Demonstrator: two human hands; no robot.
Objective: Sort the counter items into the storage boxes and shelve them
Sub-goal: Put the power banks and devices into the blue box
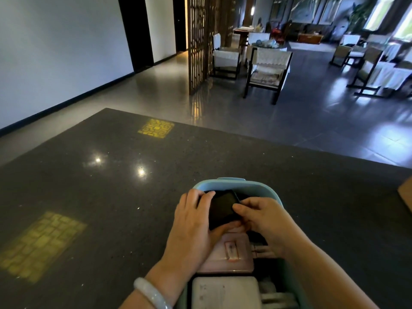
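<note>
I log one flat black device (223,208), glossy, lower centre of frame, over the light blue storage box (263,186) on the counter (111,186). My left hand (196,221) and right hand (263,217) both grip its edges, fingers curled. Its near edge is hidden; the pink item (234,253) beneath is blurred.
</note>
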